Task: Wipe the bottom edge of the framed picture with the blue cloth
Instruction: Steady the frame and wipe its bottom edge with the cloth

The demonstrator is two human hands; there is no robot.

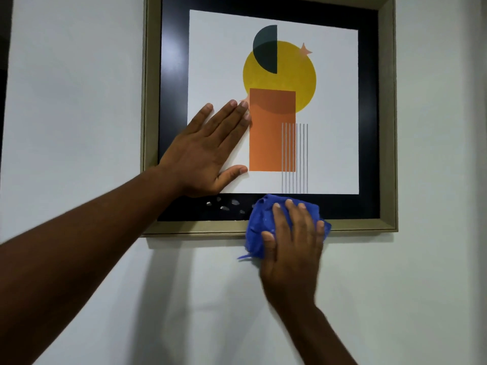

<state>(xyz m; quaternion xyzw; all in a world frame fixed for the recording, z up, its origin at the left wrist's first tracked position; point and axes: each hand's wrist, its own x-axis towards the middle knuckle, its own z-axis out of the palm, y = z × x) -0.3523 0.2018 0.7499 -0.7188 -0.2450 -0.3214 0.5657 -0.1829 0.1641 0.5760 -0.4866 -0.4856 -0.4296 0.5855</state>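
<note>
The framed picture (387,127) hangs on a white wall, with a dull gold frame, a black mat and a print of a yellow circle and an orange rectangle. Its bottom edge (200,227) runs across the middle of the view. My right hand (292,243) presses the crumpled blue cloth (257,227) against that bottom edge, a little right of its middle, fingers spread over the cloth. My left hand (208,151) lies flat and open on the glass at the picture's lower left, holding nothing.
Several small pale smudges or reflections (224,205) show on the black mat just left of the cloth. The white wall (421,285) surrounds the frame, and a dark strip (3,75) lies at the far left edge of the view.
</note>
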